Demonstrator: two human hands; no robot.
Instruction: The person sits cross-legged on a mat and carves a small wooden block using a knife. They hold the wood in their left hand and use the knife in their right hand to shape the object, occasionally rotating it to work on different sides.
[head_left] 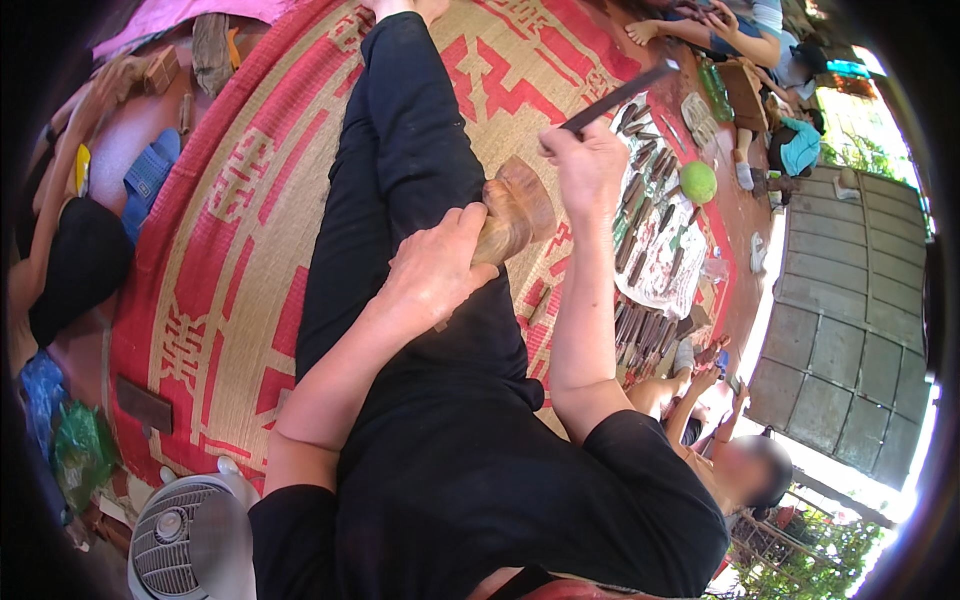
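My left hand (pixel 437 262) is closed around a carved piece of brown wood (pixel 512 212) with rounded contours and a wider, flat-faced upper end. It rests over my lap, on my dark trousers, and part of it is hidden under my fingers. My right hand (pixel 590 165) is raised to the right of the wood, apart from it. Its fingers are closed on a long, flat, dark metal bar tool (pixel 625 95) that points up to the right; whether it is a chisel or a file I cannot tell.
Several carving tools (pixel 650 210) lie in rows on a pale cloth at the right, near a round green fruit (pixel 698 182). A patterned mat (pixel 225 290) spreads under my legs. A fan (pixel 185 535) stands at lower left, near a dark flat block (pixel 145 405). Other people sit on both sides.
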